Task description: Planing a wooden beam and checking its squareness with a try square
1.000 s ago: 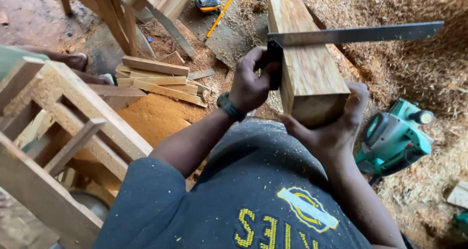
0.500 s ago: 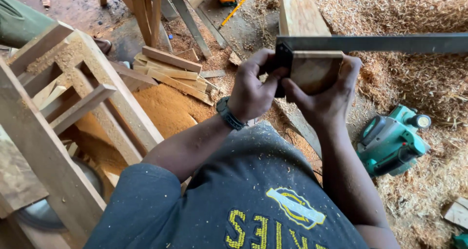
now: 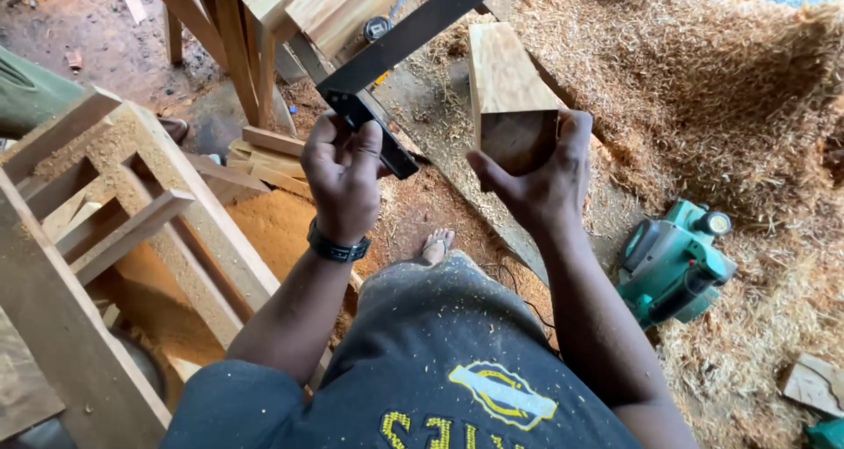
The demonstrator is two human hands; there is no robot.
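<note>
- Wooden block (image 3: 508, 88): thick, square-ended, pale on its long face with a darker end grain turned toward the camera. It is held raised above the floor, its near end gripped, its far end pointing away.
- Right hand (image 3: 538, 181): grip closed around the block's near end, thumb on the left side of the end face, fingers wrapped up the right side.
- Try square (image 3: 396, 49): dark metal blade running up and to the right, black stock angled down to the right. It is seen just left of the block, apart from it.
- Left hand (image 3: 343, 178): grip closed around the stock of the try square, knuckles toward the camera; a black wristband (image 3: 337, 248) is worn on that wrist.
- Below the hands, a grey printed shirt dusted with sawdust is seen, and 1 sandalled foot (image 3: 436, 245) on the floor.
- Green power planer (image 3: 673, 260): lying on the floor to the right, well apart from the block.
- Wood shavings (image 3: 703, 88): heaped thickly over the right side of the floor.
- Wooden frame (image 3: 105, 238): unfinished, sawdust-coated, standing at left.
- Short offcuts (image 3: 264, 154) are stacked between the frame and the left hand.
- Planks (image 3: 325, 0) are leaned at top centre.
</note>
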